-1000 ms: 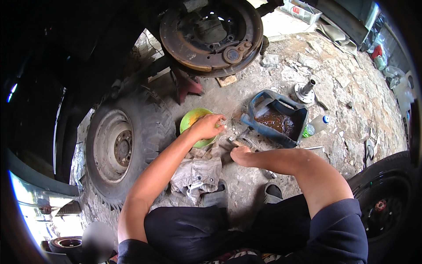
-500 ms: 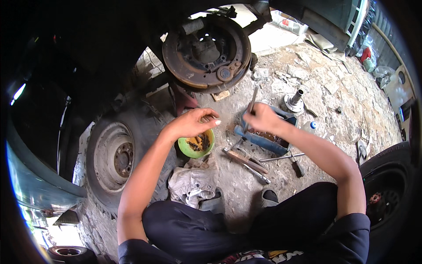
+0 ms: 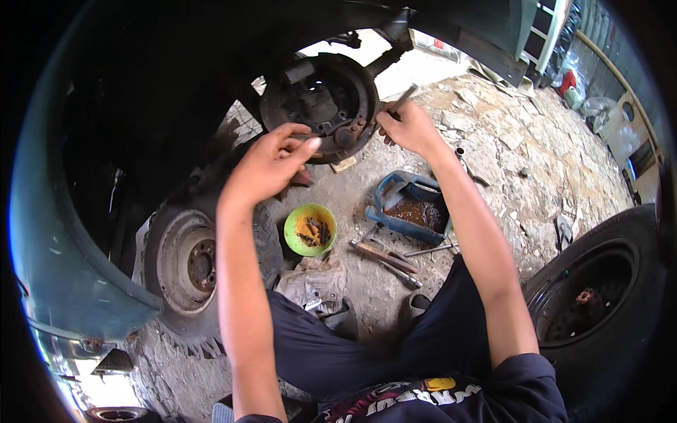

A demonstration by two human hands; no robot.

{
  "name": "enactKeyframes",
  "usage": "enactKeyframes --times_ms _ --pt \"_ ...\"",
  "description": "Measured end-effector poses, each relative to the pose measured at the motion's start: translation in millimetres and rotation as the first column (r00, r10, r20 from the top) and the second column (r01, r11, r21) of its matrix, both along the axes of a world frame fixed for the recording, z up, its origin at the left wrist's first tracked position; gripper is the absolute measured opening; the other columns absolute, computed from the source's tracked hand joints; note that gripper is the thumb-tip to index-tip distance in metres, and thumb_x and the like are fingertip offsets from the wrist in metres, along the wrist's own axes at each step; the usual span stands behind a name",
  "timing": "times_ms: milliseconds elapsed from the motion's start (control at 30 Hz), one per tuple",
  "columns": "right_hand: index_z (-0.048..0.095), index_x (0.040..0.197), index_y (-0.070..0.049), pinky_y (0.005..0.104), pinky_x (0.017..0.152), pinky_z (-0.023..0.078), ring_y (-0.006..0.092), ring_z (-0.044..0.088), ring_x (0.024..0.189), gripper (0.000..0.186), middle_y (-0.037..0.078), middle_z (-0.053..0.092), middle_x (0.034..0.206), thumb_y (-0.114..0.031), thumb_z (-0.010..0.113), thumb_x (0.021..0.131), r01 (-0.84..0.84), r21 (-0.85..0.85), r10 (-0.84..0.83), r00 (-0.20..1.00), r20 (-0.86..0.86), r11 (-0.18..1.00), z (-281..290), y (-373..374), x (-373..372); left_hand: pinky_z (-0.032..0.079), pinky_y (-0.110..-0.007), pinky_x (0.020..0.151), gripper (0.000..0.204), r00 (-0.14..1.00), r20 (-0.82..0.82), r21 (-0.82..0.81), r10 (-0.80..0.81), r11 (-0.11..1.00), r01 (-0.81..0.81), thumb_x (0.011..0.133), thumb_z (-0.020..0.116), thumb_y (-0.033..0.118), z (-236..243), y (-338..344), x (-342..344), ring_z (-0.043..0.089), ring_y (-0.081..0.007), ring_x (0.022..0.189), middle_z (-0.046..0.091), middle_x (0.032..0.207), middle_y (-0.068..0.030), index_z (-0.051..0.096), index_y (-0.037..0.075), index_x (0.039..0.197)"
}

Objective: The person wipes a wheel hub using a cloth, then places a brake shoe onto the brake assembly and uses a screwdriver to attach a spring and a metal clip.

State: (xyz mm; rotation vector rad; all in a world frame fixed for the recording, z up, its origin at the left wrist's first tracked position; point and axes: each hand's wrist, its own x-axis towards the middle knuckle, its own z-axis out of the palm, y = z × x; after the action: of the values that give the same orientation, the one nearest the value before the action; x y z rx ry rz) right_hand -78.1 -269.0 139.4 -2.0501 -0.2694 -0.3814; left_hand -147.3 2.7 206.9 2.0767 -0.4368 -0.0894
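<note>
My left hand [image 3: 269,161] is at the lower left of the rusty brake backing plate [image 3: 289,99] under the vehicle, fingers curled by its rim; what they hold is too small or hidden to make out. My right hand [image 3: 405,128] grips a narrow metal bar [image 3: 405,94], tilted upward, at the plate's right edge. Below are a green bowl [image 3: 296,220] with orange residue and small dark parts, and a blue cut-open container [image 3: 409,229] with brown liquid. A wooden-handled tool [image 3: 384,255] and metal tools lie on the ground beside them.
A removed wheel [image 3: 176,282] stands at the left, another black wheel [image 3: 620,310] at the right. A cloth [image 3: 303,282] lies near my feet. The vehicle's green body panel [image 3: 74,261] curves along the left. Plastic bags [image 3: 596,106] lie against the corrugated wall at the back right.
Both my hands have risen from the bowl and tools to the backing plate. My right hand took up the metal bar and carried it upward. The view has shifted with my head.
</note>
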Motion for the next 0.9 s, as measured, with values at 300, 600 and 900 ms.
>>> enactKeyframes --times_ms 300,600,900 --pt "0.068 0.097 0.003 0.0344 0.057 0.050 0.0261 0.066 0.060 0.015 0.017 0.064 0.067 -0.009 0.064 0.089 -0.007 0.047 -0.002 0.983 0.185 0.999 -53.6 1.4 -10.2 0.052 -0.027 0.071 0.039 0.996 0.068 0.225 0.065 0.971 -0.078 0.093 0.068 0.029 -30.0 -12.2 -3.3 0.067 -0.0128 0.079 0.068 0.091 -0.0063 0.063 -0.002 0.116" --pt "0.066 0.094 0.003 0.0420 0.061 0.052 0.0409 0.065 0.070 0.013 0.023 0.067 0.078 -0.007 0.065 0.086 -0.004 -0.154 0.056 0.940 0.337 0.988 -41.5 16.7 -22.8 0.047 -0.023 0.070 0.030 0.910 0.265 -0.018 0.319 0.945 -0.326 0.093 0.068 0.028 -36.2 -28.5 22.9 0.060 -0.0071 0.074 0.068 0.081 -0.0042 0.067 0.001 0.106" --pt "0.068 0.095 0.002 0.0434 0.071 0.055 0.0404 0.067 0.077 0.015 0.024 0.068 0.086 -0.002 0.066 0.081 -0.078 -0.240 0.175 0.892 0.416 0.968 -56.8 33.3 -29.9 0.045 -0.023 0.058 0.026 0.858 0.375 -0.106 0.350 0.936 -0.335 0.091 0.070 0.027 -28.8 -64.5 5.8 0.056 -0.0060 0.061 0.067 0.073 -0.0022 0.069 0.002 0.096"
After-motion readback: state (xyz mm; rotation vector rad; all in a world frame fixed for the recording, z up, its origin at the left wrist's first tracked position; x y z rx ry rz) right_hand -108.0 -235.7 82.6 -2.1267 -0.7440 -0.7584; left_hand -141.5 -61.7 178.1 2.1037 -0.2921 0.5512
